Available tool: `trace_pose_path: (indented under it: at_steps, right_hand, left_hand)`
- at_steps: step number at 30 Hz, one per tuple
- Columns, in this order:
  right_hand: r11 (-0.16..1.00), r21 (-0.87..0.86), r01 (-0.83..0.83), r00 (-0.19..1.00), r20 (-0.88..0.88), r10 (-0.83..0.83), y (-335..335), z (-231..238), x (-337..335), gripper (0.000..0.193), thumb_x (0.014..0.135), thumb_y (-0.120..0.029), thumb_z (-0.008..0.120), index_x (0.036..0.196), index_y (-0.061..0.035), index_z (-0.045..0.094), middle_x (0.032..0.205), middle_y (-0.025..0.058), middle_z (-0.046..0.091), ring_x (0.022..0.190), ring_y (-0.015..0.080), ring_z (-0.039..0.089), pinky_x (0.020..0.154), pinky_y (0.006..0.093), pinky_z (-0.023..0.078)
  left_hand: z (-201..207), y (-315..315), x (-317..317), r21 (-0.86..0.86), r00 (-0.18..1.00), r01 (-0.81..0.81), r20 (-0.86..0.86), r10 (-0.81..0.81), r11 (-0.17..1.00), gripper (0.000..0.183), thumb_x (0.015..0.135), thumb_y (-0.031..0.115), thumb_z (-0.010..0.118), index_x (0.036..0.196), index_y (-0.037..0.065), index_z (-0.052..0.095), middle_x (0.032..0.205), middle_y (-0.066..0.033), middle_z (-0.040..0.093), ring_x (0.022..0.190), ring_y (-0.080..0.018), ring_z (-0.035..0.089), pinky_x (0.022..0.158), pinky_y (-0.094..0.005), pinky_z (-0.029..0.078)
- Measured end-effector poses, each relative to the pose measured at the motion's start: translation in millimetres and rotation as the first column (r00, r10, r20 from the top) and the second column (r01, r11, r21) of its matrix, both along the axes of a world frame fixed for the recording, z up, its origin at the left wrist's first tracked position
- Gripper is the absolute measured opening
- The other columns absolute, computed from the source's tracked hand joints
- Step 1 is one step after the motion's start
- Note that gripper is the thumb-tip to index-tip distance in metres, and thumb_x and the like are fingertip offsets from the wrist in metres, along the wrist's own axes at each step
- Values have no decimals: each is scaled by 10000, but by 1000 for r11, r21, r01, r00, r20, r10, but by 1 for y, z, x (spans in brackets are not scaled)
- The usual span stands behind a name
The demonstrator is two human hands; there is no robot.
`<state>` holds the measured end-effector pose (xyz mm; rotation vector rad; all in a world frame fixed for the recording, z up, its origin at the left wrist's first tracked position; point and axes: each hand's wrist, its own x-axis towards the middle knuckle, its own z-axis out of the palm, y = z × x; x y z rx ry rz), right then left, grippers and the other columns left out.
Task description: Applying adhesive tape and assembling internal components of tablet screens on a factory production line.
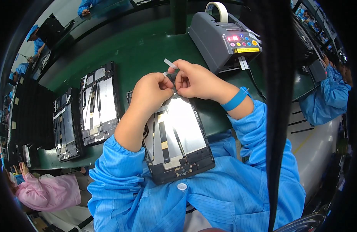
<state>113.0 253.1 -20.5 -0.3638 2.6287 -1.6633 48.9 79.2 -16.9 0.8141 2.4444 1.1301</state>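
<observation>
An opened tablet (188,125) with a shiny silver inside and black flat cables lies tilted in front of me, its near end against my blue smock. Over its far edge, my left hand (149,92) is closed in a pinch, and what its fingertips hold is hidden. A short curled white piece (166,74) shows by its index finger. Close beside it, my right hand (197,80) has its fingers curled together low over the same edge. One strip of white tape (170,63) sticks out from the right hand's index finger.
A grey tape dispenser (221,44) with a tape roll (221,11) stands at the back right, a tape end (243,63) at its front. Two more opened tablets (105,91) (66,131) lie left, beside a dark stack (29,112). Other people work around the bench.
</observation>
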Motion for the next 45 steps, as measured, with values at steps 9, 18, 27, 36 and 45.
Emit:
trace_pose_path:
  at_steps: [9,18,27,36,45]
  right_hand:
    - [966,239,-101,993,85,83,2,12,-21,704,659,-3,727,1293,-38,423,925,63,514,626,113,542,583,231,469]
    - [942,335,-3,1000,-9,7,2,7,-19,858,645,-36,764,1387,-55,334,1068,134,472,682,151,569,611,270,500]
    - [982,62,177,982,62,-181,1,-7,0,812,642,-7,745,1349,21,347,1107,146,483,667,110,561,586,230,485]
    - [878,391,277,961,-122,-249,-13,2,-8,760,610,-15,728,1295,29,401,1087,159,495,678,158,582,616,270,505]
    - [907,383,176,977,46,-209,-8,4,-8,817,540,-132,787,1266,20,445,1104,201,539,973,335,590,820,350,505]
  left_hand:
    - [-4,-14,22,80,910,200,-385,-154,977,122,705,18,638,817,15,686,790,-105,584,761,-275,595,687,-365,490]
    - [-9,-13,18,30,849,232,-494,-187,972,220,722,34,679,940,35,702,907,-95,587,839,-263,586,744,-356,477]
    - [-11,-16,15,-17,797,268,-557,-232,963,217,736,57,684,951,51,712,917,-83,586,885,-256,559,778,-358,463]
    - [-15,-16,12,-6,762,274,-609,-220,962,202,734,66,687,933,43,710,913,-96,587,870,-269,559,768,-360,465]
    - [-17,-20,19,31,760,287,-616,-208,957,192,728,85,690,913,48,722,883,-97,583,863,-272,556,762,-362,470]
